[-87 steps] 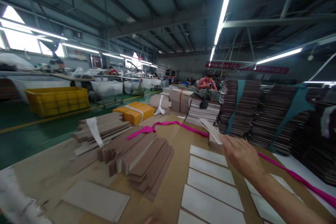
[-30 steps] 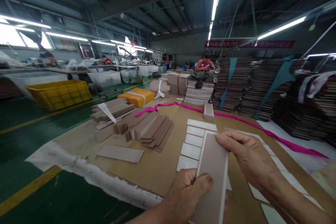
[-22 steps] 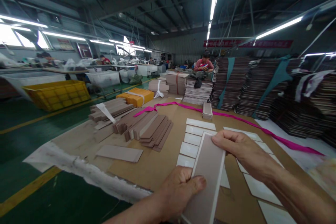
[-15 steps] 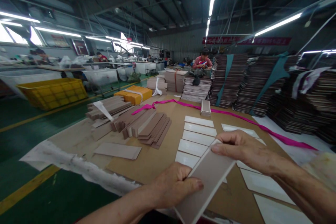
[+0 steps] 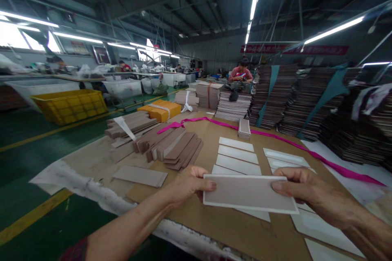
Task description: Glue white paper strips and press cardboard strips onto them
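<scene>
A flat rectangular panel, greyish-pink with a narrow white border, is held level above the table by both hands. My left hand pinches its left end, thumb on the upper face. At the other end my right hand grips it the same way. Beneath and beyond the panel lie white rectangular pieces in a left column, partly hidden by it. More white pieces form a second column on the right, partly behind my right hand.
Loose grey-brown strips lie in piles on the left, near a single flat strip. A pink ribbon crosses the brown tabletop. Tall stacks of dark sheets stand at back right. A co-worker is behind them.
The panel has turned from a steep diagonal to nearly level. My left hand has moved up and left to its left end, while my right hand has shifted down and right.
</scene>
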A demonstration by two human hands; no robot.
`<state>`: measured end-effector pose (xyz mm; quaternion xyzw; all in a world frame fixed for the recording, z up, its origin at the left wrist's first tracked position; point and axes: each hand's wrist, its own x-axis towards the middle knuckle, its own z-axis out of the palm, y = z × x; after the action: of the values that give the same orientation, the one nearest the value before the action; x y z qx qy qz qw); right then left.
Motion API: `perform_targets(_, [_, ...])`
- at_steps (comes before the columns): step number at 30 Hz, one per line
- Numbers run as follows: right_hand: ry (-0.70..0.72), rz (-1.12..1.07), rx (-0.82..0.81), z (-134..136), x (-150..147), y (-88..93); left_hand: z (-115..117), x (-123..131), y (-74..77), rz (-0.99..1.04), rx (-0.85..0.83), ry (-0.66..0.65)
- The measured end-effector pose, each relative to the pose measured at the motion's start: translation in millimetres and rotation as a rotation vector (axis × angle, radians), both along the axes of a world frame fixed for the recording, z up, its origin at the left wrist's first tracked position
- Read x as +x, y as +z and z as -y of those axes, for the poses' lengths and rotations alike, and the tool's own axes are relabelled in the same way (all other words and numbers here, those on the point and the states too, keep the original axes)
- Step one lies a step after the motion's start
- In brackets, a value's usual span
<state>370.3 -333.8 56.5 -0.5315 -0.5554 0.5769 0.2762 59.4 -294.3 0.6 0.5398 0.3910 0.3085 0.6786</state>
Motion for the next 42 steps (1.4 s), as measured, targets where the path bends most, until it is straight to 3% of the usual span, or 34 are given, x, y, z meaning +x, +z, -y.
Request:
perform_targets(6, [-0.162, -0.004, 0.024, -23, 7, -11.3, -18, 16, -8.6, 0.098, -0.051, 0.171])
perform_targets(9, [-0.132, 0.018, 0.018, -34, 9, -11.4, -33, 24, -13.9, 0.08, 0.028, 0.247])
perform_targets(12, [-0.097, 0.037, -0.018, -37, 8, -12.8, -48, 27, -20.6, 0.056, 0.07, 0.234])
perform_targets(15, [-0.131, -0.004, -0.071, -41, 11, -18.2, -56, 30, -28.7, 0.118, 0.003, 0.207])
perform_targets(18, [-0.194, -0.105, -0.048, -58, 21, -24.8, -56, 34, -36.0, 0.222, -0.048, 0.259])
perform_targets(23, [-0.633, -0.31, 0.07, -123, 42, -31.0, -52, 41, -50.8, 0.235, 0.105, 0.296])
perform_targets(26, [-0.803, -0.329, 0.059, -172, 46, -36.5, -52, 41, -63.0, 0.166, 0.173, 0.263])
perform_targets(30, [-0.906, -0.306, 0.019, -235, 36, -52.3, -51, 40, -73.3, 0.096, 0.196, 0.231])
perform_targets(35, [-0.983, -0.305, 0.01, -297, 13, -72.8, -47, 40, -71.1, 0.107, 0.143, 0.198])
perform_targets(42, [-1.081, -0.288, 0.038, -336, 0, -92.2, -47, 37, -66.8, 0.159, 0.052, 0.147])
